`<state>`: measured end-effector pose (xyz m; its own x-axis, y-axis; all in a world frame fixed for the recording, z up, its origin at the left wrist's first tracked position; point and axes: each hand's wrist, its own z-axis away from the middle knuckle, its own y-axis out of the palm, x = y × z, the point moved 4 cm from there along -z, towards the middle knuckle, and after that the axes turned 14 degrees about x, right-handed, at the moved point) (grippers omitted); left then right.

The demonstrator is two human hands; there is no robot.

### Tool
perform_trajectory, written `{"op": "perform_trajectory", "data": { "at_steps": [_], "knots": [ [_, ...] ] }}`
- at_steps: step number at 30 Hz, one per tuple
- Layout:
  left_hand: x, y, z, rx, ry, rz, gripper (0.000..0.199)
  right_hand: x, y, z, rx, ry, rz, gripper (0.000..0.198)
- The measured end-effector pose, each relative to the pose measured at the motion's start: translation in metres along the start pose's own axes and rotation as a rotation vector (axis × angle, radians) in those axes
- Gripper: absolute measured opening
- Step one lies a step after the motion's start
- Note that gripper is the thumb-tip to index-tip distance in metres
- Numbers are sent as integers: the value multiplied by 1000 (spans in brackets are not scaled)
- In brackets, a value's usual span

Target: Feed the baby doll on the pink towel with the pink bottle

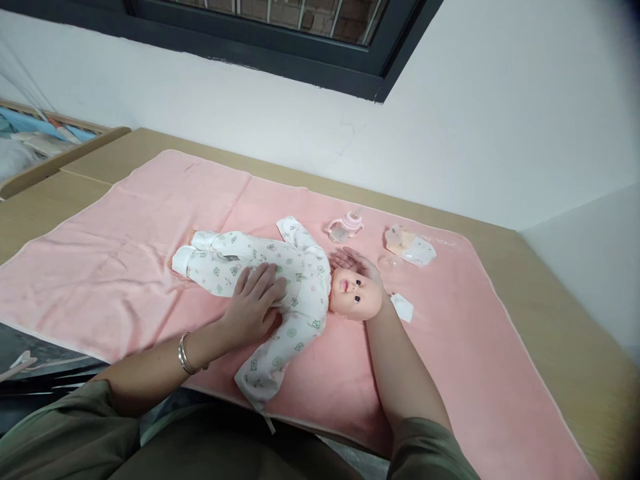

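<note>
A baby doll [356, 293] in a white patterned outfit [300, 273] lies on its back, its head to the right and its white-socked feet to the left. My left hand [259, 297] rests on the doll's belly, fingers laid flat on the cloth. Around the far side of the doll's head curves my right hand [359, 261], palm beside the head and fingers extended. Part of that hand and wrist is hidden by the head. Both hands touch the doll without gripping it.
Under the doll, a pink blanket [450, 347] covers much of a wooden table [565, 320]. Beyond the head stand a pink-handled baby bottle [344, 228] and a crumpled clear packet [410, 245]. A small white piece [402, 307] lies right of my right wrist. A wall and window frame [300, 60] bound the back.
</note>
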<state>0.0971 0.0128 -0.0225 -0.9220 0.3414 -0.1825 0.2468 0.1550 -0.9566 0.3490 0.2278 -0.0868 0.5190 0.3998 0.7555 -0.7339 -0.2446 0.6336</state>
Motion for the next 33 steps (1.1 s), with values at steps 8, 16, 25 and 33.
{"op": "perform_trajectory", "data": {
  "at_steps": [8,16,25,33],
  "knots": [
    [0,0,0,0,-1,3,58,0,0,-1,11,-9,4,31],
    [0,-1,0,-2,-2,15,59,0,1,-2,10,-8,4,31],
    [0,-1,-1,0,3,11,59,-1,-2,-2,25,-3,11,32],
    [1,0,-1,-1,10,24,62,-1,-3,-2,25,5,11,30]
  ]
}}
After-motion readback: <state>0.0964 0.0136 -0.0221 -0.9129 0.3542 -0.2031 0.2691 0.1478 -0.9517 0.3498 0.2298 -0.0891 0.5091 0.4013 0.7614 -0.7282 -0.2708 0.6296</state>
